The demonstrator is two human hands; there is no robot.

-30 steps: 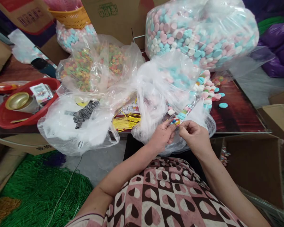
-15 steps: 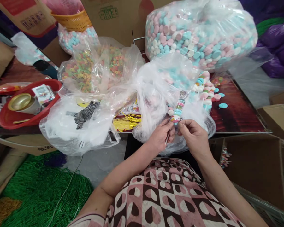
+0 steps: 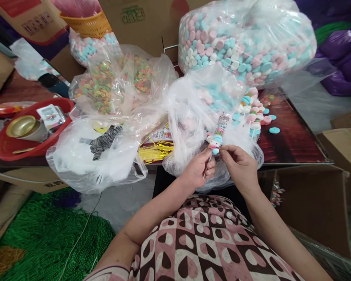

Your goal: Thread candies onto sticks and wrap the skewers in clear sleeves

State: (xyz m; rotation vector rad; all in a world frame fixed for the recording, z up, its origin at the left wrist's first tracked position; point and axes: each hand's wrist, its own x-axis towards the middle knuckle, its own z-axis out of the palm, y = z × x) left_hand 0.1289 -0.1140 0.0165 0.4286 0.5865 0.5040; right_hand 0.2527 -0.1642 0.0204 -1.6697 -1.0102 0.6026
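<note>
My left hand [image 3: 201, 166] is closed around the white stick of a marshmallow skewer [image 3: 218, 139], which points away from me. Blue, white and pink marshmallows are stacked on it inside a clear printed wrapper [image 3: 221, 121]. My right hand [image 3: 240, 163] pinches with thumb and forefinger at the lower right of the skewer; what lies between those fingertips is too small to make out. Beneath and around the skewer spreads a clear plastic bag [image 3: 181, 136]. Loose marshmallows [image 3: 256, 113] are heaped just beyond my right hand.
Yellow twist ties [image 3: 156, 151] lie left of my hands. A white plastic bag [image 3: 76, 156] holds a grey striped bundle [image 3: 105, 141]. Farther left is a red basin [image 3: 4, 150]. A big marshmallow bag [image 3: 245, 47] stands behind. An open cardboard box [image 3: 312, 210] is at lower right.
The wrapped skewer has turned slightly, so its printed wrapper faces up more plainly. My right fingertips have shifted a little at its lower end. The view has moved slightly.
</note>
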